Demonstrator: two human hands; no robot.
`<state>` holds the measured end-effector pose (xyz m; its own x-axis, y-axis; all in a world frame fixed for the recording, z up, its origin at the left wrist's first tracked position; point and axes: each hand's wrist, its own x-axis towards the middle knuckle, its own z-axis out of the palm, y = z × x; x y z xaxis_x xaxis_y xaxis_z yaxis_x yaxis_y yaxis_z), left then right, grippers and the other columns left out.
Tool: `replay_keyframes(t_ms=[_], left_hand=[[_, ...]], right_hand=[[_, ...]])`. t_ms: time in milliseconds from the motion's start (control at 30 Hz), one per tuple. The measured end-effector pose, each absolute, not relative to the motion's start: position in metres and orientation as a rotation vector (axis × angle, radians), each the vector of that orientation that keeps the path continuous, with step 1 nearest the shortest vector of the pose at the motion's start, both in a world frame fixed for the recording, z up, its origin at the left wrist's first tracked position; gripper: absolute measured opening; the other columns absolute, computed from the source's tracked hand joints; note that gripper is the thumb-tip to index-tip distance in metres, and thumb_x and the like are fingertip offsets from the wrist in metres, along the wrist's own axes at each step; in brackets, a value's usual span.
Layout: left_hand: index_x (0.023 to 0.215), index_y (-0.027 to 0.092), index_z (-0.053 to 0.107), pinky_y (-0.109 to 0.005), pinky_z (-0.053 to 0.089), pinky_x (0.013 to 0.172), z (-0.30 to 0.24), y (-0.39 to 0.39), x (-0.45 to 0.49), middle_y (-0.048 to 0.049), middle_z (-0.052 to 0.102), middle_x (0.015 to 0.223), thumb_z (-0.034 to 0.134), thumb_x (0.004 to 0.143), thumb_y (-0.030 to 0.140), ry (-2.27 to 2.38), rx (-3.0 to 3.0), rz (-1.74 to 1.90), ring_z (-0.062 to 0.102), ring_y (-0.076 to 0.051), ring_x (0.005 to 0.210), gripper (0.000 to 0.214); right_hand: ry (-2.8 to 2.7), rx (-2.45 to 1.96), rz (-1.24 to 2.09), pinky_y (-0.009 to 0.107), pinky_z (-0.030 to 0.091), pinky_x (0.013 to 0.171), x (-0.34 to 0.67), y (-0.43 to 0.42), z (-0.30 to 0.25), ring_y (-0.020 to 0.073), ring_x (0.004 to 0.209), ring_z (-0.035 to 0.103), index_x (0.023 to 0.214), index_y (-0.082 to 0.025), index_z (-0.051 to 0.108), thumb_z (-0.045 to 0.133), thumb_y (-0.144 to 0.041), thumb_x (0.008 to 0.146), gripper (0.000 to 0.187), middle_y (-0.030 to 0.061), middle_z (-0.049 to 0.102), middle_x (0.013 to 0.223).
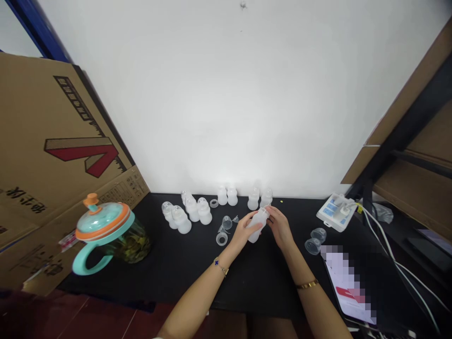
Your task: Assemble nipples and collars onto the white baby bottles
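Note:
A translucent white baby bottle (259, 224) is tilted above the black table, its neck pointing up and to the right. My left hand (243, 231) wraps round its body, thumb across the front. At the bottle's neck are the closed fingertips of my right hand (280, 227); the small part between them is mostly hidden. Left of my hands lie a white collar ring (221, 239) and a clear dome cap (227, 222). Behind them stand uncapped-looking white bottles (232, 196) and two more bottles (253, 198), close to the wall.
Several bottles with clear caps (182, 220) cluster left of centre. Another ring (213, 203) lies beside them. A large teapot-like jug (106, 230) stands at left before a cardboard box (42, 141). On the right are clear caps (312, 246), a power strip (336, 212) with cables and a tablet (348, 287).

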<state>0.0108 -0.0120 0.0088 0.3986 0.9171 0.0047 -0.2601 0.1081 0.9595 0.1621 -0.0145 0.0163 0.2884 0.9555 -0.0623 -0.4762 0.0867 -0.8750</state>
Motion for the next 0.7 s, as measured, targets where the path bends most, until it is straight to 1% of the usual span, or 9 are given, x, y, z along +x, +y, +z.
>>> replay_keyframes(t_ms=[167, 333, 500, 600, 700], left_hand=[[0.13, 0.016, 0.058, -0.034, 0.055, 0.068, 0.0066, -0.0108, 0.0109, -0.008, 0.072, 0.096, 0.082, 0.068, 0.044, 0.741, 1.124, 0.982, 0.066, -0.019, 0.067, 0.072], [0.131, 0.016, 0.058, -0.033, 0.054, 0.067, 0.0046, -0.0095, 0.0103, -0.0084, 0.072, 0.097, 0.082, 0.069, 0.045, 0.733, 1.14, 0.98, 0.067, -0.018, 0.066, 0.073], [0.13, 0.018, 0.059, -0.033, 0.054, 0.067, 0.0029, -0.0086, 0.0106, -0.0083, 0.072, 0.098, 0.081, 0.069, 0.047, 0.744, 1.172, 0.973, 0.066, -0.018, 0.067, 0.071], [0.132, 0.018, 0.058, -0.033, 0.054, 0.067, 0.0004, -0.0074, 0.0109, -0.0084, 0.072, 0.1, 0.081, 0.069, 0.046, 0.729, 1.165, 0.982, 0.066, -0.018, 0.067, 0.072], [0.132, 0.018, 0.058, -0.033, 0.055, 0.067, 0.0002, -0.0072, 0.0112, -0.0081, 0.072, 0.099, 0.082, 0.068, 0.046, 0.736, 1.144, 0.981, 0.066, -0.017, 0.066, 0.073]], right_hand=[[-0.635, -0.958, 1.187, 0.03, 0.05, 0.07, 0.162, -0.015, 0.0175, 0.0217, 0.087, 0.066, 0.09, -0.022, 0.078, 0.085, -0.041, 0.065, 0.032, 0.004, 0.074, 0.095], [-0.651, -0.968, 1.167, 0.03, 0.049, 0.068, 0.1614, -0.0158, 0.0198, 0.0222, 0.084, 0.066, 0.086, -0.021, 0.077, 0.086, -0.043, 0.063, 0.033, 0.0041, 0.074, 0.091], [-0.653, -0.964, 1.17, 0.029, 0.049, 0.069, 0.162, -0.0145, 0.017, 0.0207, 0.082, 0.066, 0.084, -0.022, 0.076, 0.085, -0.042, 0.065, 0.029, 0.0027, 0.073, 0.088], [-0.663, -0.967, 1.171, 0.028, 0.049, 0.069, 0.1622, -0.0143, 0.0165, 0.0205, 0.085, 0.066, 0.086, -0.023, 0.076, 0.085, -0.041, 0.066, 0.028, 0.0026, 0.074, 0.091], [-0.678, -0.982, 1.192, 0.029, 0.049, 0.07, 0.1618, -0.0148, 0.0179, 0.0233, 0.092, 0.067, 0.093, -0.023, 0.077, 0.084, -0.042, 0.067, 0.033, 0.0043, 0.075, 0.099]])
